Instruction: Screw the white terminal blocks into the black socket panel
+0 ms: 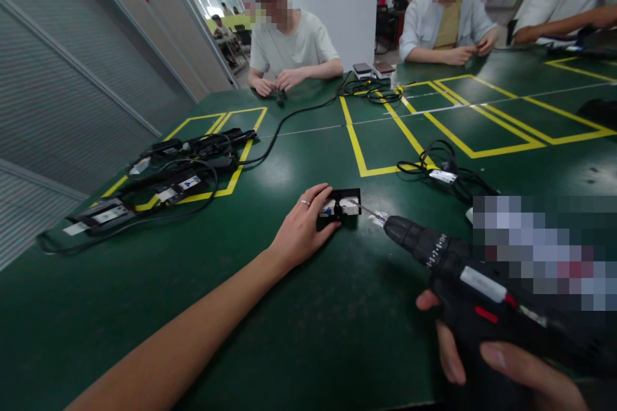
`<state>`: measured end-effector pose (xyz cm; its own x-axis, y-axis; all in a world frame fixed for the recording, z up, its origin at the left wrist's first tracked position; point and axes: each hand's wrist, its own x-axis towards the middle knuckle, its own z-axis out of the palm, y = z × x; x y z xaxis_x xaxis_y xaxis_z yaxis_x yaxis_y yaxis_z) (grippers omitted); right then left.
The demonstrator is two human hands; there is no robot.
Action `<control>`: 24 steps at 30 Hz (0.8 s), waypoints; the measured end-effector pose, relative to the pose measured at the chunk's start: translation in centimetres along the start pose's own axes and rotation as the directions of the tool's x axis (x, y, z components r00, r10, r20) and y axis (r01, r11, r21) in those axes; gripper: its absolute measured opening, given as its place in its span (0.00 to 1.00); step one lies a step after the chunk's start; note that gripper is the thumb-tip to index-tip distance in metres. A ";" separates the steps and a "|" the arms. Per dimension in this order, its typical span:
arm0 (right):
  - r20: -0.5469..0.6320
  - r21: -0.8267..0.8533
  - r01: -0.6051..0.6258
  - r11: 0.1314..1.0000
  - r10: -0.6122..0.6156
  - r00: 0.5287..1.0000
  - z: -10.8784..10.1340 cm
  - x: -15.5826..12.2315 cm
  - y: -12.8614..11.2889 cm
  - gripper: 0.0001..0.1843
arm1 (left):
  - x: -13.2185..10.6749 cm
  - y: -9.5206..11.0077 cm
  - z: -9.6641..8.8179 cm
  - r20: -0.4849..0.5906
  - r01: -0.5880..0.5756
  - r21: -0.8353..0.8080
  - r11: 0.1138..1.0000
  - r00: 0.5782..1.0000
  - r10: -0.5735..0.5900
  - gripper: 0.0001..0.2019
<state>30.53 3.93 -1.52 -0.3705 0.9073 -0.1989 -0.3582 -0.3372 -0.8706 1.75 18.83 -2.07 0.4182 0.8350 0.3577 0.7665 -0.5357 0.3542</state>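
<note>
1. A small black case (348, 193) lies on the green counter (308, 308), near the middle of the view; two white parts (349, 206) sit side by side in it.
2. More black cases (176, 180) with white pieces in them lie at the left, among dark cables.
3. The small case's long axis runs roughly left to right.
4. The power drill (448, 257) points left and away from the person, its long axis slanting up toward the case. Its thin bit (369, 209) meets the case's right end in view, though whether the tip touches is hard to tell.
5. The left hand (301, 225), arm stretched forward from the lower left, grips the case's left end, thumb on the near side.
6. The right hand (530, 369), at lower right, is wrapped around the drill's handle.
</note>
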 end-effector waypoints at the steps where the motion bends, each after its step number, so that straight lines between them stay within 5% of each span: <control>1: -0.003 0.003 -0.010 1.000 0.010 1.000 0.0 0.1 -0.1 0.26 | 0.0 0.0 0.0 -0.001 -0.003 -0.002 1.000 1.000 0.003 0.31; 5: 0.026 0.160 -0.037 0.986 0.033 0.999 0.1 0.4 0.2 0.18 | 0.0 -0.1 0.0 0.000 -0.005 -0.022 1.000 1.000 0.005 0.30; 11: 0.092 0.378 -0.047 0.924 0.014 0.996 0.1 0.7 0.3 0.22 | -0.1 -0.2 0.1 0.013 0.002 -0.027 1.000 1.000 -0.001 0.31; 24: -0.086 0.539 -0.117 0.834 0.193 0.977 -0.2 0.5 -0.1 0.24 | -0.1 -0.3 0.2 0.015 -0.001 -0.042 0.999 1.000 0.002 0.29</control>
<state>30.58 4.47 -1.63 -0.3575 0.8435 -0.4009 -0.7177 -0.5228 -0.4600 1.59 18.92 -2.32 0.4267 0.8359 0.3452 0.7452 -0.5413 0.3895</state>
